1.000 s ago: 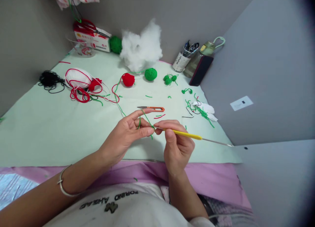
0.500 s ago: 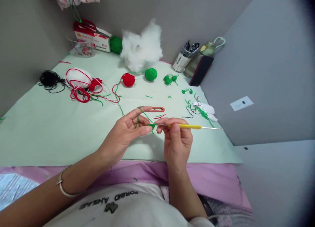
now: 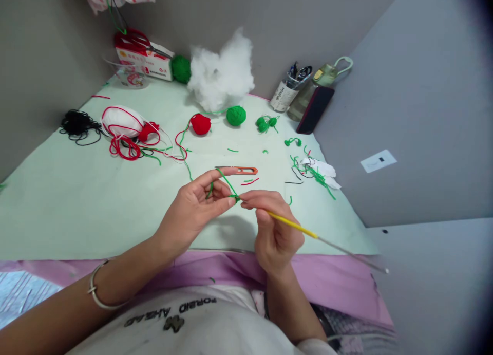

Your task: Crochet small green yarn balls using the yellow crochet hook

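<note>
Between thumb and fingers, my left hand pinches a small green crochet piece. Green yarn runs from the piece up over its raised index finger. My right hand is closed on the yellow grip of a crochet hook. The hook's tip meets the green piece, and its bare metal end slants down to the right. Just beyond my left fingertips lies an orange thread snipper. A green yarn ball and a red yarn ball sit farther back.
White stuffing is heaped at the back. Black yarn and a white yarn ball lie left. At right stand a pen cup, a bottle and a phone, with yarn scraps nearer. Grey partitions enclose the table.
The crochet hook has swung from nearly level to slanting, its far end now down and to the right. My right hand has tilted with it. My left hand keeps its pinch.
</note>
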A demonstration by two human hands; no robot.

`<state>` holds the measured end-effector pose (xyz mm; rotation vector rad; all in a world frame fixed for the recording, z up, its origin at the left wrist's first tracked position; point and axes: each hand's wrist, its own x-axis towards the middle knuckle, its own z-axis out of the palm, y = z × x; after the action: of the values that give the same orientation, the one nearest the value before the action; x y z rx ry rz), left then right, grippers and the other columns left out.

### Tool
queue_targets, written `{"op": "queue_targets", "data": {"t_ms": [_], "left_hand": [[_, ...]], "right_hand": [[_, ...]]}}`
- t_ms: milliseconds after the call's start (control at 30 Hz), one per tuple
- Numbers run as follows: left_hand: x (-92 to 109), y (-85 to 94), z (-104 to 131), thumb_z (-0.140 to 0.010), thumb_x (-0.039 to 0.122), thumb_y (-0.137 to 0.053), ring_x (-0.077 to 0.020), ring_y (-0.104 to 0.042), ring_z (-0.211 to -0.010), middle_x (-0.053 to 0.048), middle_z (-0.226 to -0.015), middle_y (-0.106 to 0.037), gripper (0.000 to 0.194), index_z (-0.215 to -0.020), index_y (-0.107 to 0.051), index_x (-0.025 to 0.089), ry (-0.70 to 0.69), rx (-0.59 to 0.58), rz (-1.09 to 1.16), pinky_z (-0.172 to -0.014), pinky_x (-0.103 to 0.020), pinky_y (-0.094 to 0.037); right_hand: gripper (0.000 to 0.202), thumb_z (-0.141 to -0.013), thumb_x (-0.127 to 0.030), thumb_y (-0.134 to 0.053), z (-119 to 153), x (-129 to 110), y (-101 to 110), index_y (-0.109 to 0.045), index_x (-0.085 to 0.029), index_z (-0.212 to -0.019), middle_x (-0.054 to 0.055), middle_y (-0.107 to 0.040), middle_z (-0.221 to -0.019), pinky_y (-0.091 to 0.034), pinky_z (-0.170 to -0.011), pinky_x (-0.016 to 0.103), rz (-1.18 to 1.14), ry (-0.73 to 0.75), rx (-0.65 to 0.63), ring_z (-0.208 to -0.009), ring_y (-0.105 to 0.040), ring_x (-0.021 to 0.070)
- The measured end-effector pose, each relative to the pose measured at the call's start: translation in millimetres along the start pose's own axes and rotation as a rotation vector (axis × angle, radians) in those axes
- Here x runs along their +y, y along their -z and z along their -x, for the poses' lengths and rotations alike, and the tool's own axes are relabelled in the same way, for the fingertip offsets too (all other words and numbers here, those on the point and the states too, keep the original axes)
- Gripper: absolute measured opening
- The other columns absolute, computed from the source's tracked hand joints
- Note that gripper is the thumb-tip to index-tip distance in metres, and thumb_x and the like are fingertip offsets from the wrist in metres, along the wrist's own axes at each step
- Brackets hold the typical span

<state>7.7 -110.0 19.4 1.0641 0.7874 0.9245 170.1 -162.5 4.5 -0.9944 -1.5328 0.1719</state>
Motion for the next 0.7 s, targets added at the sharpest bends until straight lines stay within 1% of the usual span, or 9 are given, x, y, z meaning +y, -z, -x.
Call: {"op": "queue_targets", "data": {"t_ms": [100,200,300,367,400,433,500,567,700], "left_hand": [[1.0,-2.3,1.4,-0.082,0.023,-0.086,-0.0137,-0.058,-0.080,0.003,-0.081,-0.062,0.045,-0.126,-0.077,0.027,-0.016,0.037,-0.028,-0.081,-0.026,-0.046],[2.1,-4.6,2.9,-0.080,0.023,-0.088,-0.0113,-0.056,-0.074,0.004,-0.081,-0.064,0.050,-0.128,-0.076,0.027,0.002,0.054,0.002,-0.071,-0.023,-0.044],[3.5,-4.6,1.2,-0.079,0.023,-0.088,-0.0064,-0.041,-0.056,0.006,-0.071,-0.057,0.048,-0.126,-0.077,0.025,0.146,-0.020,0.184,-0.057,-0.021,-0.038],[4.8,-2.8,-1.5,-0.079,0.022,-0.087,-0.0039,-0.023,-0.048,0.009,-0.061,-0.045,0.040,-0.118,-0.080,0.021,0.258,-0.072,0.316,-0.050,-0.020,-0.032],[5.5,-1.7,-3.0,-0.079,0.021,-0.087,-0.0034,-0.017,-0.047,0.010,-0.058,-0.041,0.036,-0.114,-0.081,0.019,0.284,-0.082,0.352,-0.047,-0.020,-0.029],[6.2,-0.7,-4.1,-0.080,0.021,-0.086,-0.0033,-0.013,-0.047,0.011,-0.057,-0.039,0.032,-0.112,-0.082,0.019,0.280,-0.085,0.365,-0.046,-0.019,-0.027],[7.4,0.2,-5.1,-0.083,0.021,-0.084,-0.0032,-0.014,-0.048,0.009,-0.061,-0.045,0.029,-0.112,-0.083,0.021,0.222,-0.085,0.338,-0.045,-0.019,-0.026],[7.5,-0.8,-4.4,-0.083,0.022,-0.084,-0.0031,-0.019,-0.048,0.006,-0.068,-0.054,0.029,-0.113,-0.083,0.024,0.166,-0.094,0.284,-0.045,-0.020,-0.028],[4.5,-5.1,-1.4,-0.077,0.018,-0.088,-0.0055,-0.043,-0.056,0.004,-0.076,-0.063,0.036,-0.112,-0.084,0.027,0.100,-0.053,0.205,-0.052,-0.019,-0.038]], "right_hand": [[0.023,-0.102,-0.015,-0.056,2.8,3.1,-2.2,-0.072,-0.026,-0.113,0.006,-0.078,-0.095,-0.063,-0.076,0.038,0.102,0.099,-0.029,-0.091,-0.075,0.0210],[0.029,-0.100,-0.014,-0.060,9.8,7.6,-6.4,-0.072,-0.029,-0.121,0.006,-0.076,-0.101,-0.064,-0.075,0.034,0.234,0.146,-0.039,-0.092,-0.075,0.0197],[0.038,-0.096,-0.013,-0.067,15.7,9.5,-10.1,-0.073,-0.034,-0.127,0.006,-0.075,-0.110,-0.064,-0.078,0.035,0.362,0.206,0.005,-0.099,-0.074,0.0215],[0.034,-0.098,-0.012,-0.064,14.0,7.9,-10.6,-0.075,-0.032,-0.123,0.007,-0.075,-0.110,-0.063,-0.079,0.035,0.254,0.136,0.035,-0.097,-0.074,0.0206],[0.031,-0.100,-0.012,-0.060,11.1,6.6,-10.3,-0.076,-0.030,-0.119,0.006,-0.076,-0.104,-0.063,-0.076,0.034,0.147,0.053,0.056,-0.091,-0.073,0.0190],[0.028,-0.102,-0.013,-0.056,7.3,5.2,-9.8,-0.077,-0.028,-0.113,0.004,-0.075,-0.095,-0.062,-0.071,0.034,0.031,-0.052,0.123,-0.081,-0.071,0.0170],[0.022,-0.104,-0.020,-0.055,-1.0,3.1,-9.2,-0.076,-0.027,-0.102,0.002,-0.073,-0.088,-0.059,-0.062,0.032,-0.168,-0.191,0.176,-0.069,-0.067,0.0146],[0.019,-0.104,-0.026,-0.057,-7.0,2.4,-9.9,-0.076,-0.026,-0.098,0.003,-0.074,-0.089,-0.058,-0.059,0.031,-0.254,-0.250,0.159,-0.071,-0.068,0.0157],[0.018,-0.103,-0.022,-0.060,-6.4,2.9,-13.6,-0.077,-0.028,-0.103,0.004,-0.079,-0.096,-0.063,-0.069,0.035,-0.152,-0.174,0.092,-0.083,-0.074,0.0186]]}}
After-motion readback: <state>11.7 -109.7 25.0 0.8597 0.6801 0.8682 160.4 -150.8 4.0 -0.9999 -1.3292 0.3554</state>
